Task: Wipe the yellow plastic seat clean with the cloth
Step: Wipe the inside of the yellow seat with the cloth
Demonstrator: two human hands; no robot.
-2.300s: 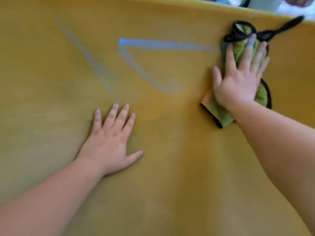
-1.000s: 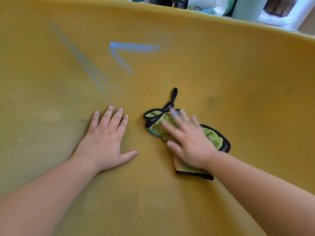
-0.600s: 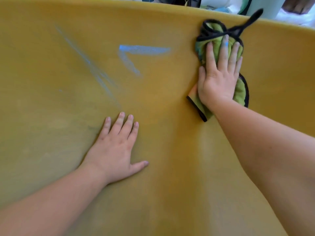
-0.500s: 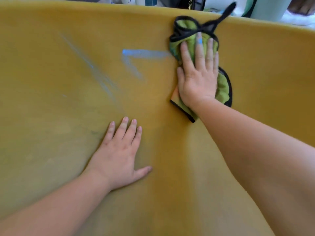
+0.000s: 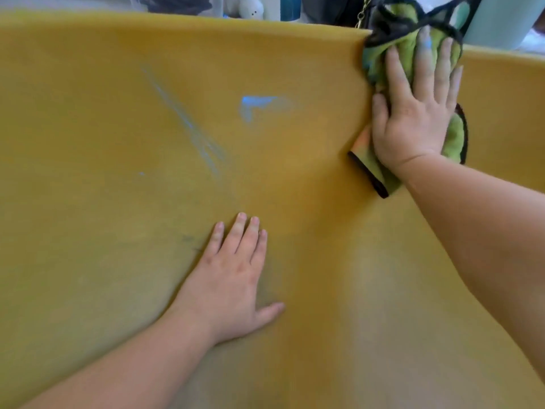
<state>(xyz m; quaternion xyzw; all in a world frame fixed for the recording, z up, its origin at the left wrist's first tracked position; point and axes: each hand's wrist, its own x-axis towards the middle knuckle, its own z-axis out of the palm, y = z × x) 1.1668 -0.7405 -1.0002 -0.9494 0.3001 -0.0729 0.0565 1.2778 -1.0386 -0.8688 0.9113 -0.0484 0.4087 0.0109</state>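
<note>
The yellow plastic seat [image 5: 88, 202] fills nearly the whole view, curving up to a rim at the top. A short bright blue mark [image 5: 253, 106] sits on its upper middle, and a faint pale blue streak [image 5: 188, 128] runs diagonally to its left. My right hand [image 5: 413, 113] lies flat with fingers spread on a green cloth [image 5: 380, 57] with black edging, pressing it against the seat at the top right rim. My left hand [image 5: 233, 278] rests flat and open on the seat's lower middle, holding nothing.
Beyond the seat's top rim are blurred objects: a small white toy figure [image 5: 247, 7], a dark bag with a chain [image 5: 348, 10], and a pale teal surface [image 5: 501, 22] at the top right.
The cloth under my right hand has slid right and up to the seat's rim. The blue mark is shorter than before. My left hand has stayed flat in place.
</note>
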